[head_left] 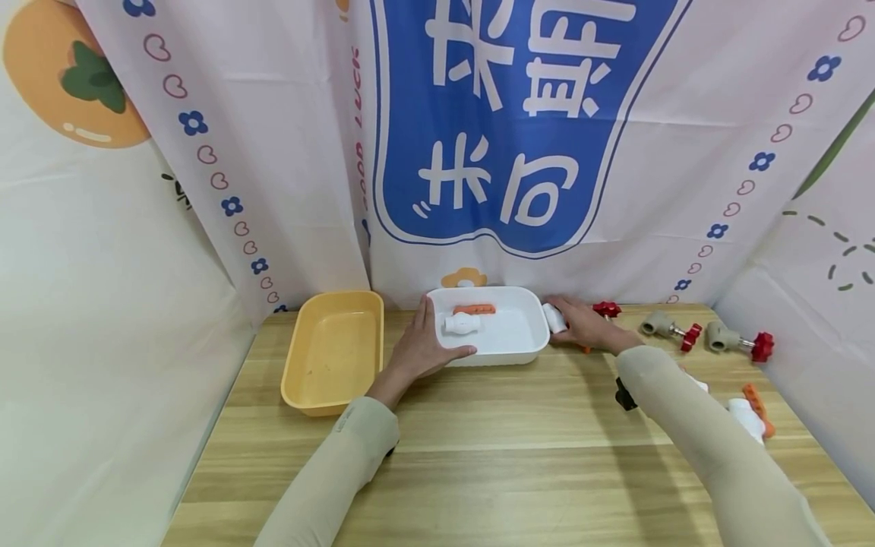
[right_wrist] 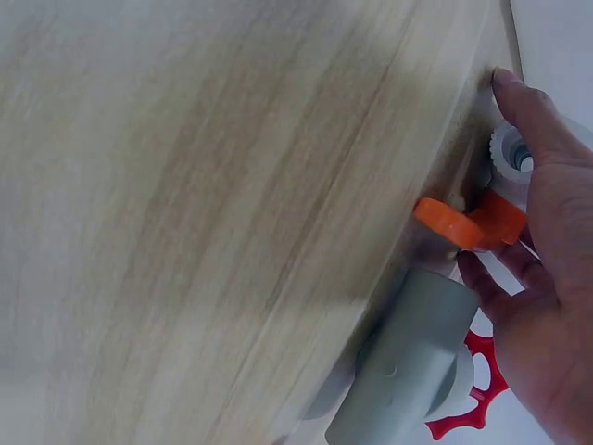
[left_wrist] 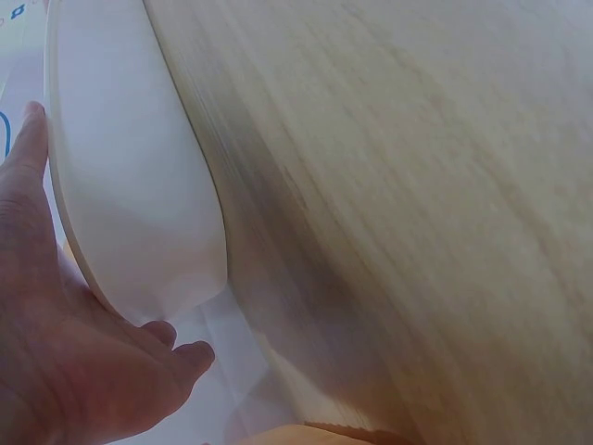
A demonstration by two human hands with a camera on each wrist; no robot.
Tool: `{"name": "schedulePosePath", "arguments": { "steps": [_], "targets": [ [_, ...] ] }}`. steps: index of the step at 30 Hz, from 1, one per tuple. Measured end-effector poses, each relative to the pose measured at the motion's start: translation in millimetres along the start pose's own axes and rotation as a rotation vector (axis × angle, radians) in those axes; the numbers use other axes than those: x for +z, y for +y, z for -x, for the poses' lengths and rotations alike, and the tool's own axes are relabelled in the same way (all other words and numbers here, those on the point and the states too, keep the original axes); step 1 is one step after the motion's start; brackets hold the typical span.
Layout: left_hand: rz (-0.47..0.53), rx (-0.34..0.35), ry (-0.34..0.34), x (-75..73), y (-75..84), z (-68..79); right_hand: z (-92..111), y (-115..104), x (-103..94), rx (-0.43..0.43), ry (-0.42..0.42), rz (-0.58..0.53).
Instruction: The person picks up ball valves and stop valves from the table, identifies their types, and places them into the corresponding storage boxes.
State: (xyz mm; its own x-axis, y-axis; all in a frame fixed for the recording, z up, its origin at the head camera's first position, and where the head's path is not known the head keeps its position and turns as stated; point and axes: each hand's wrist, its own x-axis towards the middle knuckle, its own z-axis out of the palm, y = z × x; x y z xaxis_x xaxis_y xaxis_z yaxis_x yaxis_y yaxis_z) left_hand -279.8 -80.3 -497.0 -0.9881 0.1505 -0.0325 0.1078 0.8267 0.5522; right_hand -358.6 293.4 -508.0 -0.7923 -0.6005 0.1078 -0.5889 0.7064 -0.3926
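A white basin (head_left: 488, 360) stands at the back of the table, with a white ball valve (head_left: 462, 324) and its orange handle (head_left: 475, 309) inside. My left hand (head_left: 420, 342) grips its left end, the thumb along the front rim and fingertips (left_wrist: 193, 358) bent against the end wall. Just outside the basin's right end, my right hand (head_left: 581, 323) holds another white ball valve (head_left: 555, 318) between thumb and fingers. Its orange handle (right_wrist: 454, 224) points down near the tabletop in the right wrist view. The palm hides part of this valve.
A yellow basin (head_left: 333, 299) stands left of the white one. Grey stop valves (head_left: 659, 324) with red handwheels (head_left: 762, 347) lie at the back right, one (right_wrist: 398, 362) close beside my right hand. Nearer, a white ball valve (head_left: 747, 418) with an orange handle lies right of my sleeve.
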Motion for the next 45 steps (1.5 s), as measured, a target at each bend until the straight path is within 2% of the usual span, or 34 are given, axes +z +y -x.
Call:
{"name": "schedulePosePath", "arguments": {
  "steps": [6,8,13,17,26,29,33,37,45],
  "targets": [
    [0.004,0.006,-0.001,-0.7,-0.5,1.1,-1.1,20.9,9.7,-0.075,0.055,-0.007],
    [0.007,0.006,0.0,-0.7,-0.3,1.2,-0.3,17.6,7.6,-0.067,0.058,-0.019],
    [0.009,0.005,0.001,-1.1,0.0,1.2,1.6,-1.0,-0.6,0.017,0.036,-0.037],
    [0.006,0.003,-0.001,-1.5,-0.3,1.4,1.8,-6.5,-1.8,0.061,0.02,-0.021],
    [0.011,0.0,-0.002,-1.8,-0.2,1.3,0.6,-6.2,1.2,0.041,0.066,-0.019],
    [0.009,0.002,0.0,-1.3,-0.3,0.9,-0.6,-8.0,-0.1,0.066,0.079,-0.009],
    [0.006,0.002,0.004,0.2,-0.9,1.0,0.5,-13.9,-7.2,0.16,0.063,-0.02],
    [0.005,0.004,0.007,0.4,-1.3,1.1,2.8,-14.9,-14.0,0.219,0.052,-0.025],
    [0.001,0.003,0.004,0.1,-1.0,0.9,4.4,-16.4,-24.9,0.233,0.102,0.004]
  ]
}}
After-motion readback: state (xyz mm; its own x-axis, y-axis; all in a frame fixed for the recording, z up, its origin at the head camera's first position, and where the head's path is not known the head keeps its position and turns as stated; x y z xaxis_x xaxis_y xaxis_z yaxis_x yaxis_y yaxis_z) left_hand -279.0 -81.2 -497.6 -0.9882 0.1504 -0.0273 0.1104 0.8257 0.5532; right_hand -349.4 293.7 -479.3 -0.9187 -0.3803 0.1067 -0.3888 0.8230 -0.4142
